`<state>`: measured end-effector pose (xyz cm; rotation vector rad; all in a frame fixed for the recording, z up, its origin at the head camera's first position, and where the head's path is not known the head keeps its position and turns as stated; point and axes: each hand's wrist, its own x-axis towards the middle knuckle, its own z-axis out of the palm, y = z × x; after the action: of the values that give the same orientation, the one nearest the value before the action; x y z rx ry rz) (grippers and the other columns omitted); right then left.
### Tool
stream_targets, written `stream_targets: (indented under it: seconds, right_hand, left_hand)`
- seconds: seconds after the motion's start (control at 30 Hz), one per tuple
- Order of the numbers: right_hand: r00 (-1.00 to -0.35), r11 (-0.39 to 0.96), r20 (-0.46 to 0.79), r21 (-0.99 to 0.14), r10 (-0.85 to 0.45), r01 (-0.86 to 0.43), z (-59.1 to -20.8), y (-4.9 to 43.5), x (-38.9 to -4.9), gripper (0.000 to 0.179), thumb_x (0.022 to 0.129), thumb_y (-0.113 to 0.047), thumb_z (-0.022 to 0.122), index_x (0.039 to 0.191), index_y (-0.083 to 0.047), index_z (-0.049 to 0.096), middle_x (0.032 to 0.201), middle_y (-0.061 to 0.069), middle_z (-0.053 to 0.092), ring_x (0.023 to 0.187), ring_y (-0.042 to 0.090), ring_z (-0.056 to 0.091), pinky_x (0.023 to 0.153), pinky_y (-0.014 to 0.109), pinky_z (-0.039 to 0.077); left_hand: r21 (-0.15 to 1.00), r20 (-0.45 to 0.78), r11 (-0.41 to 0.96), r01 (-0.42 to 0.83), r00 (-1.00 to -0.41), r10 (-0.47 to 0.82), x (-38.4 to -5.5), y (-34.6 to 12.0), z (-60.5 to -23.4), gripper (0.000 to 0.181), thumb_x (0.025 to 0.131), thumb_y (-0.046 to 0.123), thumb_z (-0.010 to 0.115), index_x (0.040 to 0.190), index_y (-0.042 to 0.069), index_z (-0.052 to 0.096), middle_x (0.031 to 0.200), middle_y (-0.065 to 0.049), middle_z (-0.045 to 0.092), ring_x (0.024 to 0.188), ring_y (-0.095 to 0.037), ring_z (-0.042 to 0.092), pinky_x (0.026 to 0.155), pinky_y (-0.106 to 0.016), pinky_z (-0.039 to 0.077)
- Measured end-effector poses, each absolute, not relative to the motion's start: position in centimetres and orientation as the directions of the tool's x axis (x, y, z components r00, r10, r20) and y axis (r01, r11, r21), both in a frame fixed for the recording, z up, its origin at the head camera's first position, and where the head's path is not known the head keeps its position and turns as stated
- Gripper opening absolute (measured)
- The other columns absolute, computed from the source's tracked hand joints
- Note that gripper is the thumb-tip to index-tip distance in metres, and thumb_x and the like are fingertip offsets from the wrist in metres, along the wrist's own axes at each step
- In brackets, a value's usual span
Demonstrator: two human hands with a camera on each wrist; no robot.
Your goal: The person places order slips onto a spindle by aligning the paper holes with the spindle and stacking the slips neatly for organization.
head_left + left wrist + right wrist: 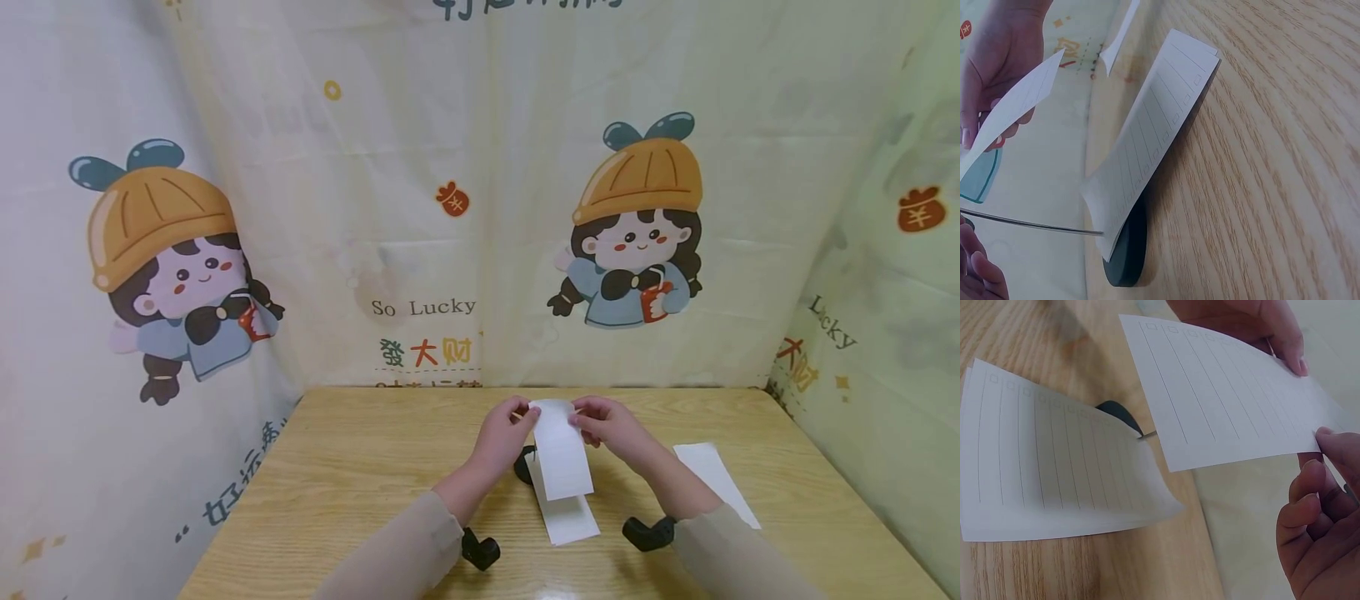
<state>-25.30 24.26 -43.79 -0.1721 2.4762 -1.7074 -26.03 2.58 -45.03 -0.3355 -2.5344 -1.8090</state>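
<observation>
A lined paper slip with small checkboxes (1229, 394) is stretched between both hands. My left hand (504, 433) pinches its far left edge, thumb on top. On the far right edge, the thumb and fingers of my right hand (617, 432) pinch it. Beneath it, similar lined slips (1147, 137) lie stacked at a bill spike with a round black base (1132, 253). The thin metal rod (1035, 224) rises from the end of these slips; its tip is hidden near the hands. In the head view, the held slip (562, 454) partly covers the lower slips (570, 523).
Another white paper slip (718, 479) lies on the wooden table (375, 467) to the right, beside the right forearm. Black wrist devices (480, 550) stick out below both sleeves. A printed curtain (360, 208) hangs behind the table and along its sides.
</observation>
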Motion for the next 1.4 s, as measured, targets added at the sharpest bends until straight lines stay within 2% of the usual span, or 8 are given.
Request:
stream_targets:
  seconds: [0.17,0.4,0.63,0.97,1.17,1.4]
  right_hand:
    - [-0.984,0.348,-0.044,-0.937,-0.172,-0.019,-44.01,24.29,-25.52,0.026,0.1,-0.012,0.06,0.123,-0.002,0.062,0.081,0.008,0.058,0.071,0.024,0.051,0.066,0.032,0.046]
    - [-0.984,0.349,-0.038,-0.937,-0.175,-0.026,-43.98,24.15,-25.4,0.027,0.098,-0.02,0.064,0.121,-0.005,0.063,0.081,0.008,0.058,0.071,0.023,0.052,0.064,0.031,0.045]
    - [-0.985,0.346,-0.042,-0.938,-0.168,-0.019,-43.94,24.07,-25.44,0.024,0.098,-0.017,0.063,0.118,-0.003,0.063,0.081,0.008,0.058,0.07,0.023,0.052,0.065,0.031,0.046]
    - [-0.985,0.341,-0.046,-0.94,-0.166,-0.014,-43.81,23.93,-25.38,0.026,0.098,-0.019,0.063,0.119,-0.004,0.063,0.082,0.008,0.058,0.072,0.022,0.052,0.065,0.03,0.046]
    - [-0.985,0.346,-0.048,-0.938,-0.164,-0.012,-43.82,23.85,-25.32,0.028,0.098,-0.019,0.063,0.121,-0.003,0.062,0.082,0.008,0.058,0.072,0.022,0.052,0.065,0.031,0.046]
    - [-0.983,0.329,-0.056,-0.944,-0.178,-0.006,-43.99,23.92,-25.51,0.025,0.099,-0.016,0.062,0.118,-0.001,0.061,0.081,0.009,0.058,0.069,0.022,0.05,0.065,0.032,0.045]
  left_hand:
    - [0.941,0.128,0.289,0.175,-0.976,0.174,-26.04,2.55,-45.08,0.023,0.096,0.04,0.064,0.1,0.017,0.067,0.098,0.004,0.061,0.082,-0.014,0.054,0.067,-0.03,0.048]
    - [0.943,0.12,0.29,0.163,-0.98,0.16,-26.04,2.57,-45.09,0.019,0.096,0.037,0.065,0.098,0.019,0.067,0.098,0.004,0.061,0.082,-0.014,0.055,0.067,-0.03,0.048]
    - [0.946,0.093,0.295,0.138,-0.982,0.162,-26.14,2.54,-44.87,0.02,0.097,0.036,0.064,0.092,0.017,0.064,0.089,0.001,0.059,0.078,-0.016,0.054,0.064,-0.031,0.046]
    - [0.933,0.124,0.317,0.171,-0.979,0.162,-26.31,2.48,-44.87,0.022,0.097,0.033,0.064,0.088,0.014,0.061,0.083,0.0,0.058,0.073,-0.015,0.053,0.061,-0.031,0.045]
    - [0.937,0.12,0.308,0.165,-0.98,0.162,-26.31,2.42,-45.11,0.023,0.097,0.035,0.063,0.089,0.014,0.061,0.086,0.0,0.058,0.076,-0.015,0.053,0.063,-0.031,0.046]
    - [0.963,0.093,0.236,0.131,-0.982,0.166,-26.42,2.16,-45.51,0.021,0.098,0.039,0.062,0.098,0.018,0.067,0.092,0.001,0.062,0.079,-0.016,0.057,0.067,-0.032,0.048]
